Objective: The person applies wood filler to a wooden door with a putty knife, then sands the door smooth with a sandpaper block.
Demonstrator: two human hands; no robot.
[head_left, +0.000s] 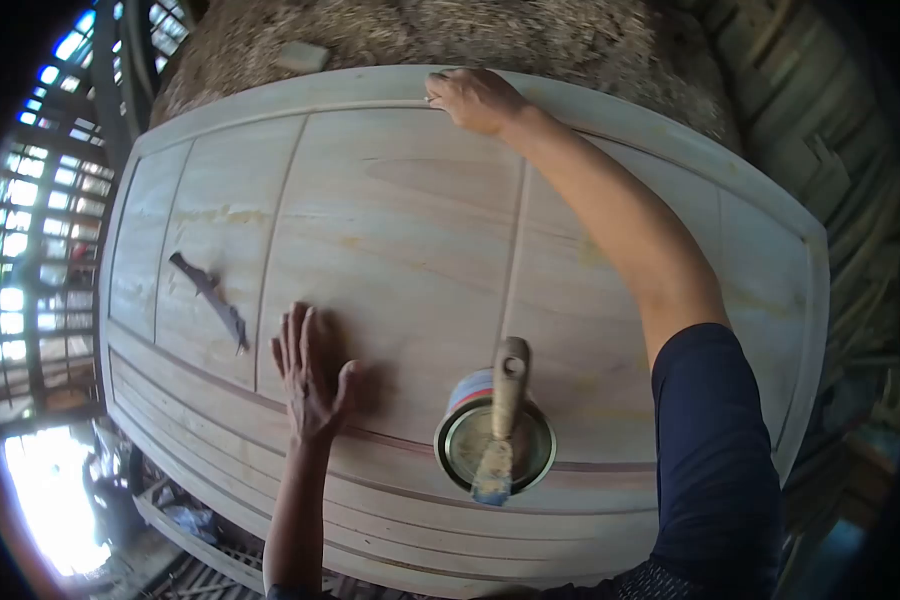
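Observation:
My left hand [312,375] lies on the pale wooden panel [390,230], its fingers spread. At the panel's far edge is my right hand [475,100], its fingers closed on something I cannot make out. A round can [450,450] stands on the near part of the panel, right of my left hand. Across its top rests a brush [507,400] with a worn handle and bluish bristle end. Left of my left hand, a dark, narrow, crumpled strip [210,295] lies on the panel.
Beyond the far edge is a ground of brown shavings [450,35] with a small block [303,56] on it. A lattice wall [45,220] stands at the left. Wooden boards [800,110] are at the right. A slatted wooden frame [200,545] shows at lower left.

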